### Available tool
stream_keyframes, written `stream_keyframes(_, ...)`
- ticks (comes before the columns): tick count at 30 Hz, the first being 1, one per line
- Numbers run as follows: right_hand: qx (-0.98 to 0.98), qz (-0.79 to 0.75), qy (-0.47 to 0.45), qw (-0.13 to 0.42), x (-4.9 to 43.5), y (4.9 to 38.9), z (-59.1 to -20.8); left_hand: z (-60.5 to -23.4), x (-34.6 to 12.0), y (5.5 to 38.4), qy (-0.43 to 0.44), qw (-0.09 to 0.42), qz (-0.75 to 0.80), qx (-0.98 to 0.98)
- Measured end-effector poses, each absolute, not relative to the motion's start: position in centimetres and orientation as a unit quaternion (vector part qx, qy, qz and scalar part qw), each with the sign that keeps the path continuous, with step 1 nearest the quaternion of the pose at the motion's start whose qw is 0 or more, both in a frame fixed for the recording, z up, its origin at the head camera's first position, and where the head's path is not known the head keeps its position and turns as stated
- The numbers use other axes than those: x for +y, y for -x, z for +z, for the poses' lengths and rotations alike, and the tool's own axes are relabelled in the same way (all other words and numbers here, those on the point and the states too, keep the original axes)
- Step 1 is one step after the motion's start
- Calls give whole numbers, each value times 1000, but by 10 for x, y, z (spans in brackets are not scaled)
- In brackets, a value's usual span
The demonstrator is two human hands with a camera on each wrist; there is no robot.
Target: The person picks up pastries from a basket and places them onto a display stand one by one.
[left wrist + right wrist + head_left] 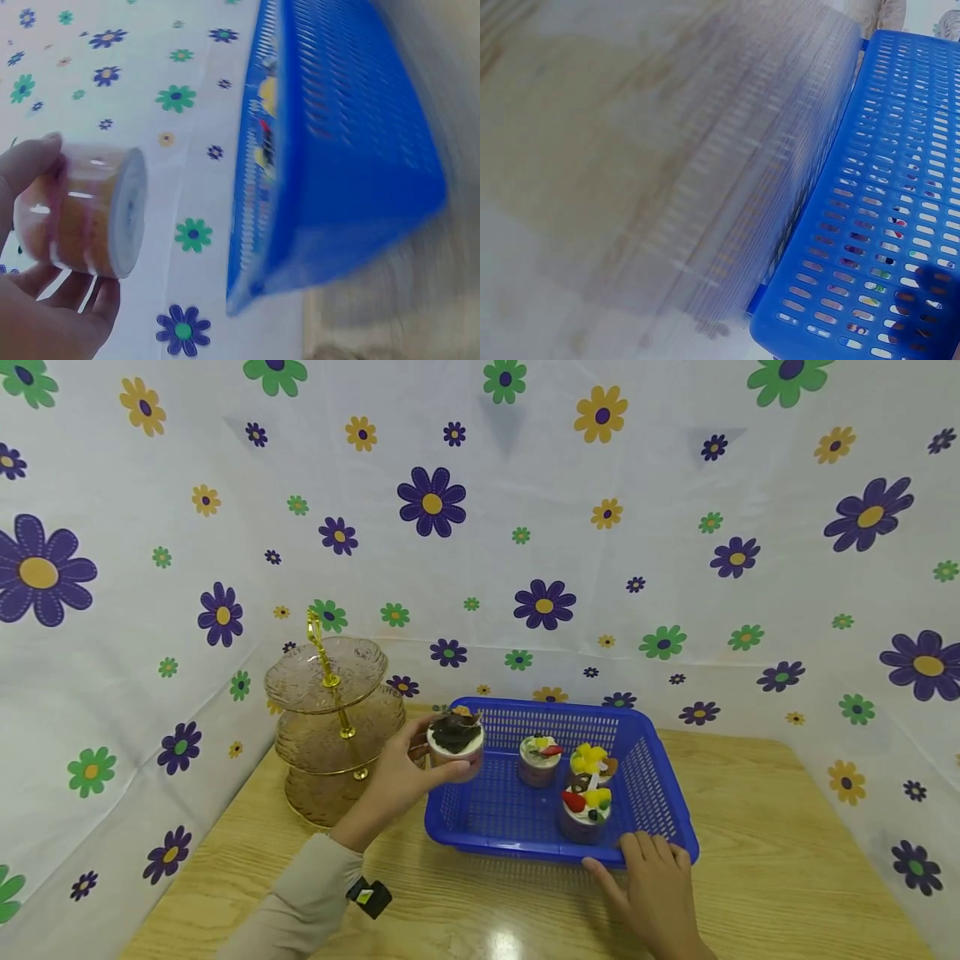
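From my remote seat, the step in hand looks like carrying a chocolate-topped dessert cup [455, 739]: my left hand [397, 785] grasps it near the left end of the blue basket [510, 847]. My right hand [660, 887] grips the near rim. The next move calls for a level hold, I judge. The head view shows 3 other cups [538, 767] inside; only the left wrist view shows the held cup's base.

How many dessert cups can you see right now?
4: a held cup in the left hand; inside the blue basket, a middle cup and, right of it, a far cup partly hidden by a near cup. No others show.
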State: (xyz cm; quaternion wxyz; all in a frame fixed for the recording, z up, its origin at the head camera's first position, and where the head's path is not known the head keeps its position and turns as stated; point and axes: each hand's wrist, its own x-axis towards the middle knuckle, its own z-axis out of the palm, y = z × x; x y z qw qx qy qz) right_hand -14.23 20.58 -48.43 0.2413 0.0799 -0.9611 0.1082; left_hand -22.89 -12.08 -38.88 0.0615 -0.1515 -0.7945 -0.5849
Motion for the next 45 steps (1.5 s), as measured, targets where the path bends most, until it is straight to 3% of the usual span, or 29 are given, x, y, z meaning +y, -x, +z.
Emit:
stream_keyframes(7, -960, 107, -80, 245, 207, 143, -485, -393, -153, 221, 126, 107, -550, -819)
stream_keyframes(24, -964, 104, -75, 235, 205, 142, -484, -397, -201, 212, 24, 144, -553, -820)
stream_keyframes(45, -961, 104, -79, 244, 206, 143, -487, -397, -215, 215, -12, 118, -552, -826)
